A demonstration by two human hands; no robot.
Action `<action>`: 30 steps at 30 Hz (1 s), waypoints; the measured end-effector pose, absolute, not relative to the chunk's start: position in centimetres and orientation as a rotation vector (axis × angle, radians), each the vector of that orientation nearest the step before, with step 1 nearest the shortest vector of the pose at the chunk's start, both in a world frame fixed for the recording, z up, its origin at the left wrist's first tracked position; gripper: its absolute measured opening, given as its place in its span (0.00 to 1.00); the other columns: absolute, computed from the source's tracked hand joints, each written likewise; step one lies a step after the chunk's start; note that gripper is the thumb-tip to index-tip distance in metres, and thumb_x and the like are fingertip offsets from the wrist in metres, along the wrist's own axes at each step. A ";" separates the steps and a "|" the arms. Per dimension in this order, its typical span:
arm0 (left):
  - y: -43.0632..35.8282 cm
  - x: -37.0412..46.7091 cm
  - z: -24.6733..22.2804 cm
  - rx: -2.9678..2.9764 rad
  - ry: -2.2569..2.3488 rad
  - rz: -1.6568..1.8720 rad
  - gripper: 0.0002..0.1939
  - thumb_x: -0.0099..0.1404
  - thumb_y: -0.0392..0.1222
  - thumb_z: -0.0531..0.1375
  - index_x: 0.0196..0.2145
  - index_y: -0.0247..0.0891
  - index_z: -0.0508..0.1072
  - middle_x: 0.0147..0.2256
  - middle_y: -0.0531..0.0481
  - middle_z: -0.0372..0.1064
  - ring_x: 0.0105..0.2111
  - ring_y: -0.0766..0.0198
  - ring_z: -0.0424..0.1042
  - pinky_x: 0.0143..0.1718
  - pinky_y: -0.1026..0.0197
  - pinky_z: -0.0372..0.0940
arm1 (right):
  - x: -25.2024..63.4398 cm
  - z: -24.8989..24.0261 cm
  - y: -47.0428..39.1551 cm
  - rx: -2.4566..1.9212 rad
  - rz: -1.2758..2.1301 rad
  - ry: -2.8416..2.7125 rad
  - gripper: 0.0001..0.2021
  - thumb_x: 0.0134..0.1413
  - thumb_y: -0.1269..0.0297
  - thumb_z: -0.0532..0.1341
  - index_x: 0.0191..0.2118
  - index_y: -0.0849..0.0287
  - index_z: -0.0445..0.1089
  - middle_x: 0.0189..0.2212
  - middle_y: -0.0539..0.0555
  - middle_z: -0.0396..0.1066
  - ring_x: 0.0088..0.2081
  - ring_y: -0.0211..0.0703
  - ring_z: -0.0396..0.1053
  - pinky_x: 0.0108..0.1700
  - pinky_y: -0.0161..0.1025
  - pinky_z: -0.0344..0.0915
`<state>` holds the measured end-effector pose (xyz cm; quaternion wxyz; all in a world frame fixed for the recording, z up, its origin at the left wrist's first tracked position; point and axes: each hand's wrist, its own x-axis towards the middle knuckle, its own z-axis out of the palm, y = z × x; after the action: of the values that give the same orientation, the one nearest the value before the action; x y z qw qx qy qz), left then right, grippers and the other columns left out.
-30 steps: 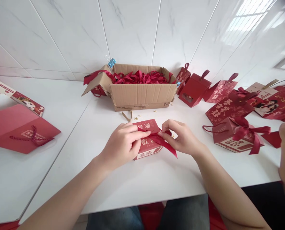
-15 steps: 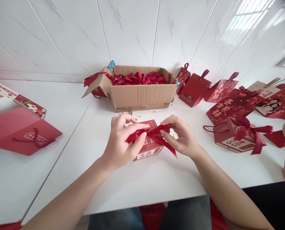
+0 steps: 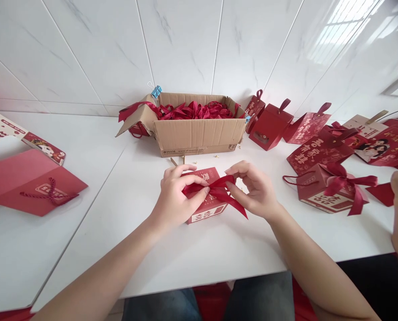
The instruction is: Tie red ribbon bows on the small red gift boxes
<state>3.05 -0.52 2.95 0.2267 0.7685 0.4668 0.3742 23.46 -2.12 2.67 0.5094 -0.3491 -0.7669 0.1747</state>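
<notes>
The red ribbon [image 3: 232, 202] is clamped by the fingers of the left hand [image 3: 174, 191] near the middle of its bow and pinched by those of the right hand [image 3: 255, 189] at one loop, just above the small red box [image 3: 208, 207] on the table [image 3: 192, 267]. Between that box and the front edge a broad strip of white surface is left, with more at either side, bounded by the red bag [image 3: 14, 178] on the left and the bow-tied box [image 3: 313, 187] on the right; the far side is bounded more closely by the cardboard carton [image 3: 199, 133].

Bright diffuse light, barred glare on upper-right tiles [image 3: 336, 49], soft shadows, stretched edges
</notes>
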 end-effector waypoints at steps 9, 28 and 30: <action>-0.3 3.0 3.1 2.141 1.337 1.012 0.04 0.58 0.42 0.63 0.30 0.45 0.79 0.47 0.47 0.70 0.53 0.47 0.61 0.54 0.35 0.58 | 23.6 2.6 -2.2 -0.835 0.399 -1.815 0.13 0.49 0.78 0.57 0.39 0.54 0.65 0.31 0.51 0.67 0.30 0.38 0.66 0.30 0.39 0.66; -0.7 1.8 4.2 2.399 1.232 1.237 0.06 0.62 0.37 0.59 0.28 0.38 0.64 0.27 0.54 0.67 0.29 0.66 0.66 0.33 0.60 0.63 | 23.2 2.9 -1.9 -0.793 0.393 -2.013 0.26 0.42 0.84 0.48 0.45 0.57 0.70 0.40 0.56 0.68 0.41 0.42 0.68 0.38 0.40 0.69; -1.0 1.8 4.1 2.367 1.180 1.195 0.06 0.61 0.35 0.59 0.28 0.38 0.64 0.26 0.56 0.66 0.27 0.69 0.65 0.30 0.64 0.62 | 22.9 2.7 -1.9 -0.790 0.381 -2.043 0.25 0.44 0.83 0.50 0.46 0.57 0.69 0.40 0.57 0.68 0.40 0.42 0.69 0.38 0.41 0.69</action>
<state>1.79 -1.02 4.13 0.1192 0.8098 0.4036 0.4087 22.92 -1.94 2.67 0.4430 -0.3186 -0.8238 0.1535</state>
